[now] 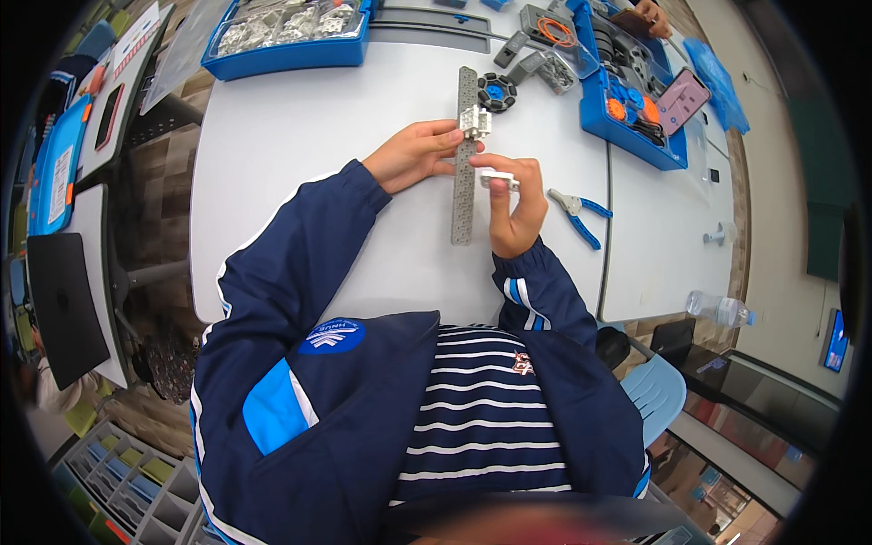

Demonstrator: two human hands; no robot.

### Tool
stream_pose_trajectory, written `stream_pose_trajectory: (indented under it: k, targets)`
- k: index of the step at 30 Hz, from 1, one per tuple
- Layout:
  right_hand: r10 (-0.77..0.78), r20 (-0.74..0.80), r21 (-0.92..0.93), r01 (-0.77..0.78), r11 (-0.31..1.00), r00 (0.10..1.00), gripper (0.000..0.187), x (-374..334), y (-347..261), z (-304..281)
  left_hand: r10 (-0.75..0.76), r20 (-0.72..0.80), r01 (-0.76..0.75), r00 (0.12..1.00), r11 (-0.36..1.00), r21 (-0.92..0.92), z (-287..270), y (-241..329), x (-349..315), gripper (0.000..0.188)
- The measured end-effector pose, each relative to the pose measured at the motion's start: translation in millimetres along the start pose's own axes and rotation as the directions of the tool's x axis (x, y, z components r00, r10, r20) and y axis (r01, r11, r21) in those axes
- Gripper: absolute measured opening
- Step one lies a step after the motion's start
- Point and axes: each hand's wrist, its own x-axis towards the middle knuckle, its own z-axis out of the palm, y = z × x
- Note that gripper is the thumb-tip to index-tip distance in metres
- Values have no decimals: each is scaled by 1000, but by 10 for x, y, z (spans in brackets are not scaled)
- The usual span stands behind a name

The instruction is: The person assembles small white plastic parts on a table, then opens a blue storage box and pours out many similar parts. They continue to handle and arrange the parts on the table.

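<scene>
The person's left hand (416, 153) holds a long grey perforated beam (463, 204), fingers and thumb closed narrowly on it, with the beam running lengthwise away from the body above the white tabletop (318, 118); whether its near end touches the surface cannot be told. A small white block (475, 122) sits against the beam right at the left thumb and fingertips. The right hand (516, 204), just right of the beam, is bent nearly shut with a small white piece (499, 179) held at the thumb, its index finger reaching toward the beam; whether that fingertip makes contact is unclear. Just beside the beam's far part lies a black wheel with a blue hub (496, 92). Pliers with blue handles (581, 219) lie to the right of the right hand. Farther off at the left is a blue bin of white parts (283, 62), and at the right a blue box (627, 136) holds orange and blue parts, with a phone (683, 102) leaning at its edge. A coiled orange cable (556, 33) lies between the two containers.
</scene>
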Motion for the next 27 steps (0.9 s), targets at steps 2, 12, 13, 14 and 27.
stream_pose_trajectory:
  k: [2,12,13,14,27]
  targets:
    - [64,66,-34,-62,998,996,13,2,29,-7,-30,-8,30,1000,999,37,-8,9,7,52]
    - [331,-31,449,-283,847,943,18,6,327,14,-152,190,148,970,988,36,-43,-32,9,61]
    - [371,-16,501,-313,806,929,18,-12,336,42,-145,187,144,972,989,16,-35,-33,9,61]
    - [407,2,551,-341,761,913,19,-27,338,67,-137,183,140,974,990,-3,-26,-29,10,61]
    - [385,75,362,-385,849,920,38,-38,192,-2,-115,125,117,985,993,-11,39,-9,-7,59]
